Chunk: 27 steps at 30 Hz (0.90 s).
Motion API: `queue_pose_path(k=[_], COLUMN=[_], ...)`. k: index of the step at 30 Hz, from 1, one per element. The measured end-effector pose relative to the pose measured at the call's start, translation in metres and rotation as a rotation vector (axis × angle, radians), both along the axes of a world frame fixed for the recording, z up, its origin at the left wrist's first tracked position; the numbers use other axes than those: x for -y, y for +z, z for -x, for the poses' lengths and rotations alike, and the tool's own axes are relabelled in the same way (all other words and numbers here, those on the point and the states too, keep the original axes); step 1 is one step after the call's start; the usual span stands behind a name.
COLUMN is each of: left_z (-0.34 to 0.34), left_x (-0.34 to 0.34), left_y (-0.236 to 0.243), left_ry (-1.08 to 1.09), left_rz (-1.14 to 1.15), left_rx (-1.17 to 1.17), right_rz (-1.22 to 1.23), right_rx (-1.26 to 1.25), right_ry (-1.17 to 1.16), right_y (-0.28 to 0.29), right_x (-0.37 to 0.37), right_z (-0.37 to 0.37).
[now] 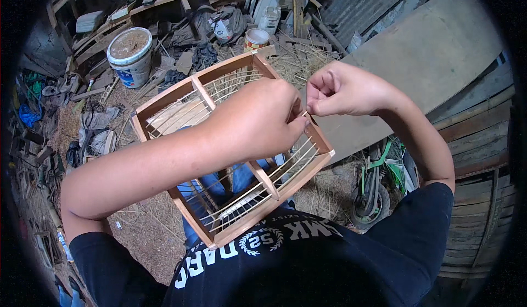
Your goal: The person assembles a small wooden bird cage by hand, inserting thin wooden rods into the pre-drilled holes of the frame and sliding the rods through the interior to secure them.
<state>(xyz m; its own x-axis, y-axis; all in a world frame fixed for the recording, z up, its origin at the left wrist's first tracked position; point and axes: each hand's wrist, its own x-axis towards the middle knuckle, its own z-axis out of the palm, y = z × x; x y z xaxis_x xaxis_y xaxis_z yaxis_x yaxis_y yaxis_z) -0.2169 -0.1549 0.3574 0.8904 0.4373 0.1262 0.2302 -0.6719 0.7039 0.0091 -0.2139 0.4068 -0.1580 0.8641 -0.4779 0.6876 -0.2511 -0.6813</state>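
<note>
A rectangular wooden frame (274, 199), strung with thin bamboo-like sticks (160, 121) and crossed by a wooden bar (263, 179), rests tilted over my lap. My left arm reaches across it. At the frame's right side, my left hand (269, 115) is closed, thumb and fingers pinched around a thin stick whose pale tip shows at the fingertips. Just beyond, my right hand (343, 90) is also closed, thumb against curled fingers, close to that tip. Whatever sits between the right fingertips is too small to make out.
A large board (411, 71) slopes at the right, close by my right arm. Below it stands a small green wheeled vehicle (379, 189). A white bucket (130, 54) and a smaller tub (256, 39) stand ahead among wood scraps, bags and straw.
</note>
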Motion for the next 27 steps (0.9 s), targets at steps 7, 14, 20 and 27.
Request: queue_pose_path(k=[7,14,20,27], left_z=[0.005,0.008,0.012,0.012], left_x=[-0.005,-0.006,-0.002,-0.002], left_y=[0.003,0.004,0.013,0.010], left_ry=[-0.021,-0.059,-0.060,-0.086], left_rz=[0.025,0.087,0.134,0.148], left_rx=[0.038,0.084,0.046,0.090], right_rz=[0.095,0.004,0.007,0.012], right_rx=[-0.193,-0.263,-0.336,-0.416], right_ry=[-0.057,0.020,0.043,0.043], right_y=[0.005,-0.001,-0.009,-0.021], right_x=[0.004,0.008,0.009,0.011], right_z=[-0.007,-0.019,-0.024,-0.027])
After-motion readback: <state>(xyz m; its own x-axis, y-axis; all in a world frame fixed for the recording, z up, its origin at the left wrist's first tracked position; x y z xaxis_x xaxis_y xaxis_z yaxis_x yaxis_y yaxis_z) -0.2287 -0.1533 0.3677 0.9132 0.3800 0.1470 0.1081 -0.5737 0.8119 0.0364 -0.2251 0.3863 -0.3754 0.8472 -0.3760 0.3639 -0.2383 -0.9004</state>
